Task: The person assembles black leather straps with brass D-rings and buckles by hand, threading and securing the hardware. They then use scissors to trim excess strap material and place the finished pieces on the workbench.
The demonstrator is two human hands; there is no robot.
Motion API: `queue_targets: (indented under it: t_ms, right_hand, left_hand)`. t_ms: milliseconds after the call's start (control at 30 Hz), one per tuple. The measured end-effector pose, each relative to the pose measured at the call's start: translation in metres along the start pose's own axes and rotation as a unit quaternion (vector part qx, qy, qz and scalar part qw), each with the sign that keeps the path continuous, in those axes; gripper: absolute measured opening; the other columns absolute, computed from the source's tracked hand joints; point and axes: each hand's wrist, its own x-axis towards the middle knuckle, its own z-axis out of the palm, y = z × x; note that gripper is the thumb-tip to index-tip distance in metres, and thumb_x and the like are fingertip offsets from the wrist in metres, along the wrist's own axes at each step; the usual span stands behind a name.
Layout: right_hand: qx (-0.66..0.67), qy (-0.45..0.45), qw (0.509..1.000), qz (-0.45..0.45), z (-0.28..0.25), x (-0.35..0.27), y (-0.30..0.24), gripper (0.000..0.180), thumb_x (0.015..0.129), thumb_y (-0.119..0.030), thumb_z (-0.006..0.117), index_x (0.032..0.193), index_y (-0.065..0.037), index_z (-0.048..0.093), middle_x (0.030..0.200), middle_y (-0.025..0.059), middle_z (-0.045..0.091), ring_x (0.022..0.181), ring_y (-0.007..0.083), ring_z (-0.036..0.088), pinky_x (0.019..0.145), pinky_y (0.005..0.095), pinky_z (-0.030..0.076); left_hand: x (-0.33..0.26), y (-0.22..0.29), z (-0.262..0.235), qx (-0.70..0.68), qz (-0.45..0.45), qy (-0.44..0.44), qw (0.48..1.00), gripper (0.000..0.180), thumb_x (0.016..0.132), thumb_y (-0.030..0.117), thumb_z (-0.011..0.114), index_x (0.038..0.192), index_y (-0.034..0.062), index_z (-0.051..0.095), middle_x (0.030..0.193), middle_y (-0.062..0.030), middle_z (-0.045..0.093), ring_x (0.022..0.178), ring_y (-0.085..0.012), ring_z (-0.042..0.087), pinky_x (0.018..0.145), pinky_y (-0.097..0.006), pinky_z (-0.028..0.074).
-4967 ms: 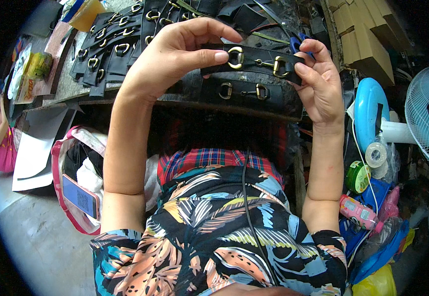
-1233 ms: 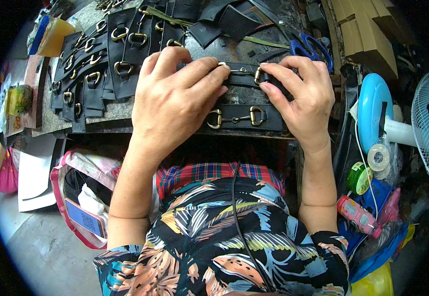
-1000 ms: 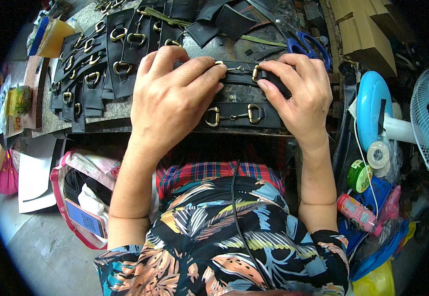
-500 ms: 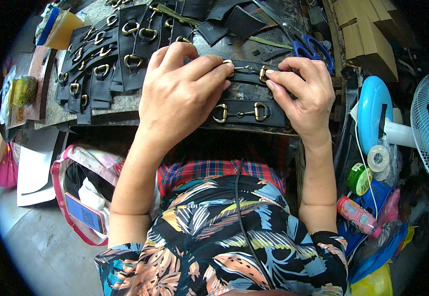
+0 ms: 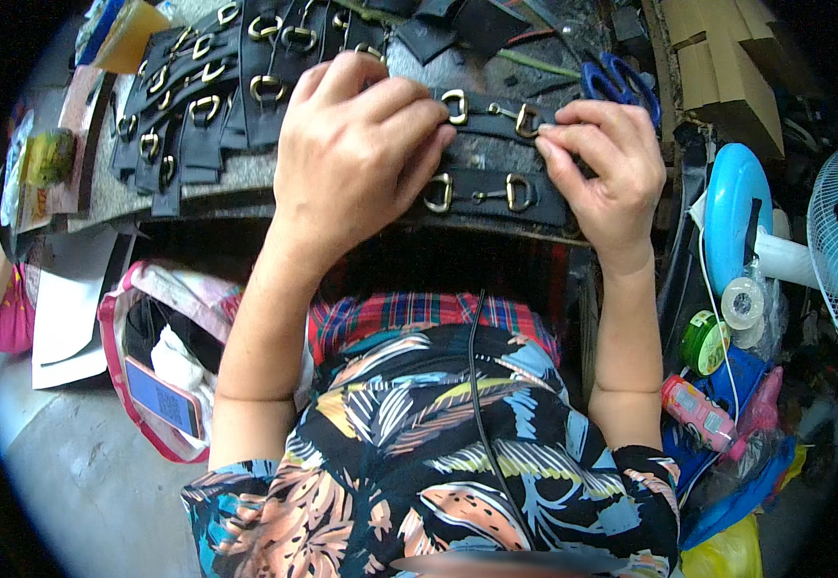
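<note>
A black leather strap point(image 5: 486, 124) with brass-coloured rings and a small linking bar lies across the workbench. At its left end the fingers of my left hand point(image 5: 349, 159) are curled and closed; they cover that end, beside the left ring. My right hand point(image 5: 613, 171) pinches the strap's right end, thumb and index finger close to the right ring. Nearer the bench edge lies a second black strap point(image 5: 496, 180) with the same kind of fitting, partly behind my left hand.
Many similar straps point(image 5: 209, 144) lie overlapped at the left. Blue-handled scissors point(image 5: 621, 82) and black leather scraps point(image 5: 477, 29) are at the back. Cardboard boxes point(image 5: 727, 91) and a fan point(image 5: 828, 250) stand at the right. A bag point(image 5: 115, 347) with a phone point(image 5: 163, 397) sits below left.
My left fingertips have come off the left ring, which now shows whole. My right hand has shifted slightly right, and the view has tipped a little.
</note>
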Motion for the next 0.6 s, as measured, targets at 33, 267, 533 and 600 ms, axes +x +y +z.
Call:
queue_targets:
  t_ms: [33, 267, 533, 600]
  right_hand:
    - [-0.003, 0.003, 1.000, 0.001, 0.000, -0.001, -0.001, 0.010, 0.075, -0.012, 0.084, 0.082, -0.011, 0.077, 0.091, 0.0008, 0.070, 0.085, 0.0230, 0.064, 0.075, 0.0374, 0.052]
    - [-0.018, 0.007, 1.000, -0.018, -0.004, 0.004, -0.010, 0.020, 0.078, -0.008, 0.080, 0.097, -0.014, 0.079, 0.098, 0.0033, 0.071, 0.090, 0.0256, 0.065, 0.080, 0.0382, 0.054]
    - [-0.030, -0.054, 0.998, -0.028, 0.008, 0.023, -0.022, 0.026, 0.079, -0.012, 0.079, 0.104, -0.018, 0.081, 0.107, 0.0025, 0.070, 0.101, 0.0264, 0.064, 0.087, 0.0400, 0.053]
    - [-0.031, -0.058, 0.997, -0.037, 0.011, 0.023, -0.022, 0.026, 0.079, -0.011, 0.079, 0.104, -0.018, 0.080, 0.108, 0.0025, 0.070, 0.100, 0.0264, 0.064, 0.087, 0.0403, 0.053]
  left_hand:
    - [0.000, -0.001, 0.001, 0.003, 0.002, 0.002, 1.000, 0.011, 0.084, 0.022, 0.078, 0.090, 0.0133, 0.074, 0.092, 0.0016, 0.069, 0.098, -0.0238, 0.062, 0.090, -0.040, 0.050]
    - [-0.003, -0.002, 0.001, -0.002, -0.002, -0.001, 1.000, 0.020, 0.076, 0.016, 0.079, 0.095, 0.0132, 0.074, 0.095, 0.0010, 0.068, 0.100, -0.0243, 0.062, 0.091, -0.041, 0.050]
    - [-0.003, -0.002, -0.002, -0.011, -0.006, -0.010, 1.000, 0.025, 0.071, 0.013, 0.079, 0.096, 0.0122, 0.074, 0.097, 0.0008, 0.068, 0.102, -0.0244, 0.061, 0.092, -0.041, 0.050]
    - [-0.004, -0.002, -0.002, -0.017, -0.005, -0.008, 1.000, 0.025, 0.071, 0.013, 0.079, 0.095, 0.0122, 0.074, 0.097, 0.0008, 0.068, 0.102, -0.0243, 0.061, 0.092, -0.041, 0.050]
